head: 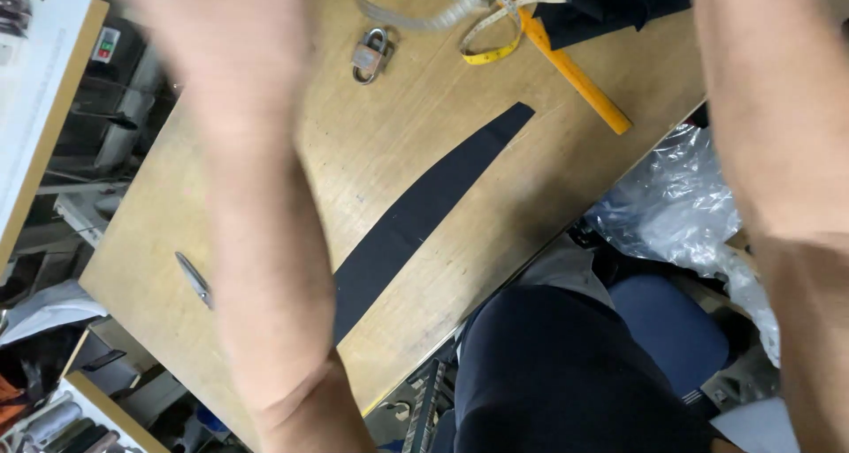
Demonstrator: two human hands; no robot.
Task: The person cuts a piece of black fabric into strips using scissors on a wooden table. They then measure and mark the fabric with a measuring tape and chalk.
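Note:
My left forearm rises from the bottom centre to the top left, heavily blurred. My left hand [221,37] is a smear at the top edge, and its fingers cannot be made out. Only my right forearm [769,134] shows along the right side; that hand is cut off above the frame. Between the arms, a long curved strip of black fabric [424,214] lies flat on the wooden table [548,188]. Neither arm touches it.
At the table's far end lie a padlock [371,55], a yellow tape measure [495,33], an orange ruler [579,77], a clear curved ruler [407,15] and a black cloth pile [610,2]. Small snips [195,280] rest near the left edge. A clear plastic bag [681,205] sits beside my dark-trousered leg [566,373].

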